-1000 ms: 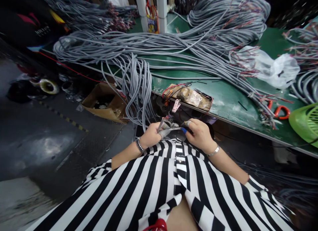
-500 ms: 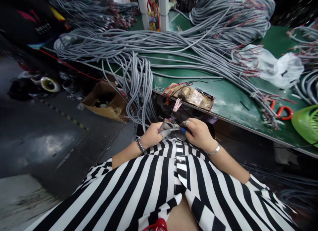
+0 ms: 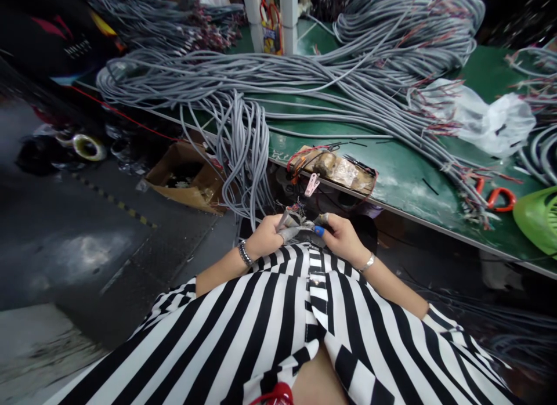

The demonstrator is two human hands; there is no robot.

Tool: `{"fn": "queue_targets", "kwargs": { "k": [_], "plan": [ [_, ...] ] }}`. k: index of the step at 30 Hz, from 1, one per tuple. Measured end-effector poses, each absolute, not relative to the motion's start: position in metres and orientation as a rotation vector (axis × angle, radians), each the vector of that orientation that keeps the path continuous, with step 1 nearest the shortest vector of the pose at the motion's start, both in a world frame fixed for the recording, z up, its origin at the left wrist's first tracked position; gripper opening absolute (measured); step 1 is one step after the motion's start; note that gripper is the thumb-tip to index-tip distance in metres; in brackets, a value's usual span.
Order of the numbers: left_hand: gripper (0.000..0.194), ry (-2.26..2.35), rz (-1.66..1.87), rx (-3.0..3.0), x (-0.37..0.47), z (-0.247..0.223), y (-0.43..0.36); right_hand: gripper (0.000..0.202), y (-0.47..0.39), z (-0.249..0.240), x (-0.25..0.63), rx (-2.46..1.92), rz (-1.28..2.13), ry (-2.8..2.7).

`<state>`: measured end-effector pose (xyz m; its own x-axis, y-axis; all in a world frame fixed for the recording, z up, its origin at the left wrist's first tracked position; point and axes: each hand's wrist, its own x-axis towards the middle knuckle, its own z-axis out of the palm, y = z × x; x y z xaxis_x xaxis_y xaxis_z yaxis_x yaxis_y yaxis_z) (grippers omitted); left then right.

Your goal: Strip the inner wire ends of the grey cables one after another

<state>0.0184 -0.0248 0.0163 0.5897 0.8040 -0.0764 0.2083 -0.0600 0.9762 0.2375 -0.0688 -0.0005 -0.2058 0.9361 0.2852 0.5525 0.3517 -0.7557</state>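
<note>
In front of my waist, my left hand [image 3: 266, 238] is closed around the end of a grey cable [image 3: 283, 220]. Fine coloured wires [image 3: 297, 207] fan out from that end. My right hand [image 3: 344, 238] pinches thin silvery strands [image 3: 307, 225] that run across from the cable. Grey wrapping covers some fingertips on both hands, and my right thumb has a blue cover [image 3: 319, 231]. The exact tips of the strands are too small to make out.
A green table [image 3: 391, 167] stands ahead, bearing long bundles of grey cable [image 3: 209, 74]. At its near edge are a board with a pink clip [image 3: 312, 184]. Orange-handled scissors [image 3: 500, 199] and a green basket [image 3: 537, 219] lie right. A cardboard box [image 3: 183, 187] sits below left.
My right hand has shifted slightly left and down, closer to my left hand. The left hand stays almost where it was, still holding the cable.
</note>
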Motion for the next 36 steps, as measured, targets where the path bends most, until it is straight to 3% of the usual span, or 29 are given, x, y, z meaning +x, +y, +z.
{"fn": "queue_targets", "kwargs": {
  "k": [26, 36],
  "plan": [
    [0.020, 0.908, 0.583, 1.608, 0.018, 0.016, -0.023, 0.018, -0.068, 0.013, 0.242, -1.370, 0.295, -2.132],
    [0.016, 0.915, 0.571, 1.640, 0.018, 0.016, -0.023, 0.018, -0.067, 0.015, 0.243, -1.340, 0.300, -2.127]
  ]
}}
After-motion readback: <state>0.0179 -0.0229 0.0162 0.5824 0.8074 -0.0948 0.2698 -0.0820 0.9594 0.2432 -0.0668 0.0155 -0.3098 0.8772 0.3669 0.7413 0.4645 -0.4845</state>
